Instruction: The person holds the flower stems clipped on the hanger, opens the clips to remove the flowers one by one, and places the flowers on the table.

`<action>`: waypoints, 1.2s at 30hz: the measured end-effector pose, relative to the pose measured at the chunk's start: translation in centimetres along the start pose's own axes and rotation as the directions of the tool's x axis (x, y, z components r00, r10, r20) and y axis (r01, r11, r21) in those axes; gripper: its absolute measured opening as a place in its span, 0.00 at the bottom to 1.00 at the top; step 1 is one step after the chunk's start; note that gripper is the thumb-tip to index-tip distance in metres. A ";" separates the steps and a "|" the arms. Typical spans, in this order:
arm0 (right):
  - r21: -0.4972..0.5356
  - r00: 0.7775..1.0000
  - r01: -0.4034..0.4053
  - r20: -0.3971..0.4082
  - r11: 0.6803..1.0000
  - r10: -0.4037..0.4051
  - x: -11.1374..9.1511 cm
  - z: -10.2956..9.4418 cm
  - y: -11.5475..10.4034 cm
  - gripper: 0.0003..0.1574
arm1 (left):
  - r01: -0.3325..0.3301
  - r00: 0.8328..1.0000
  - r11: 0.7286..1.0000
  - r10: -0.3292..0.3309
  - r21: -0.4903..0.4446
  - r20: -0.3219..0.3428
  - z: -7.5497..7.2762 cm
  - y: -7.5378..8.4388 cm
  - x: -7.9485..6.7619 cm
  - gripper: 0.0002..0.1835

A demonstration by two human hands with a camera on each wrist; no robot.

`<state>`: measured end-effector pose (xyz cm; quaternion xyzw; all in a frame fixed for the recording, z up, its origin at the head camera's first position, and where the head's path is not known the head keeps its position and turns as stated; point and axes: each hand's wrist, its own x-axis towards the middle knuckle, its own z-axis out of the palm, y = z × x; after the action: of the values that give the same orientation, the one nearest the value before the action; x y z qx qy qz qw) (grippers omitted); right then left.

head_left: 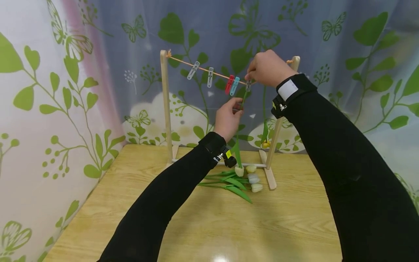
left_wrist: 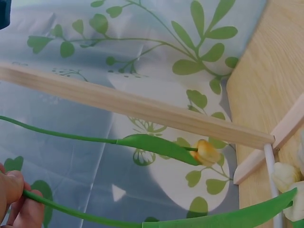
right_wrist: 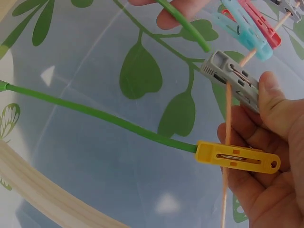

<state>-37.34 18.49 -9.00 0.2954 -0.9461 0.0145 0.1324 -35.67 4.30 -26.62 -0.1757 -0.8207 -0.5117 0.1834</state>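
My left hand (head_left: 228, 118) pinches the green stem of a white artificial tulip (head_left: 239, 171), which hangs head down. My right hand (head_left: 270, 68) grips a grey clothespin (right_wrist: 232, 78) on the orange cord (right_wrist: 228, 114), thumb on one side and fingers on the other. In the right wrist view the tip of the held stem (right_wrist: 183, 21) is just beside the clothespin's nose, seemingly not inside it. Close to my right fingers, a yellow clothespin (right_wrist: 237, 156) clamps the stem of a yellow tulip (left_wrist: 206, 152) that hangs upside down.
A wooden frame (head_left: 165, 105) carries the cord above the wooden table (head_left: 262, 225). Red (head_left: 229, 84) and blue (head_left: 234, 86) clothespins hang left of my right hand, with pale ones (head_left: 210, 77) further left. Several tulips (head_left: 253, 178) lie at the frame's base, before a leaf-patterned curtain (head_left: 144, 22).
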 end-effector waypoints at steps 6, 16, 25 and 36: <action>0.016 1.000 -0.012 0.002 1.000 0.012 -0.2 0.0 -0.1 0.18 | 0.001 1.000 1.000 0.000 -0.016 0.017 0.0 0.0 0.0 0.21; 0.036 1.000 -0.029 0.002 0.999 0.029 -0.6 -0.2 0.2 0.19 | -0.003 1.000 1.000 0.003 0.001 0.012 -0.1 0.4 0.3 0.21; -0.066 0.935 0.045 -0.349 0.997 -0.065 -1.7 0.1 -0.8 0.32 | -0.003 1.000 1.000 0.003 -0.026 0.010 -0.2 -0.1 -0.4 0.21; -0.089 0.842 0.087 -0.525 0.992 -0.121 -2.6 1.7 -2.0 0.28 | -0.022 1.000 1.000 0.022 -0.013 -0.008 -0.6 -0.2 -0.5 0.19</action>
<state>-34.57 18.15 -11.41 0.3265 -0.8556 0.0591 0.3974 -35.26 3.59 -26.74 -0.1841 -0.8146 -0.5158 0.1910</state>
